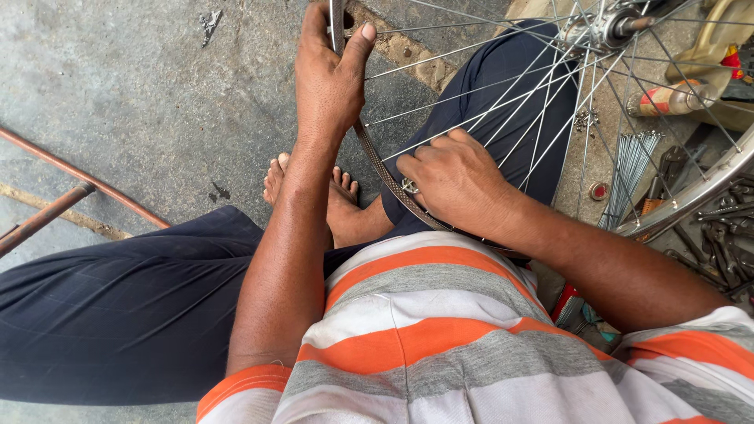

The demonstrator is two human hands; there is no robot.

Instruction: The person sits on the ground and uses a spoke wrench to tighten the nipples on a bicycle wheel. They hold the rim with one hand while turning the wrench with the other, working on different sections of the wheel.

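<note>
Left hand (330,74): upper middle of the frame, thumb and fingers wrapped around the wheel rim (377,169) at its top edge; clamped, not spread.
Right hand (455,180): centre of the frame, curled fingers pressed together against the inner side of the rim among the spokes (503,94); ring on one finger; whether anything small sits pinched under the fingertips, cannot tell.
Wheel position: propped across the lap, rim curving from the top centre down past the striped shirt (440,345), then reappearing as a bright arc at the right edge of the frame.
Hub (605,27): upper right of the frame, up and to the right of both hands.
Spoke axis: long lines fanning from the hub down-left toward the rim section between the two hands.
Key relation: right hand touching rim and spoke ends, nearer the hub; left hand farther up the same arc, holding from the outer side.
Legs: dark trousers (118,306) across the lower left, bare foot (314,184) just behind the left forearm.
Surroundings: loose bundle of spokes (628,173) and scattered tools (719,243) at the right; bottle (671,100) lying upper right; metal pipe (55,212) at the left on concrete floor (141,94).
</note>
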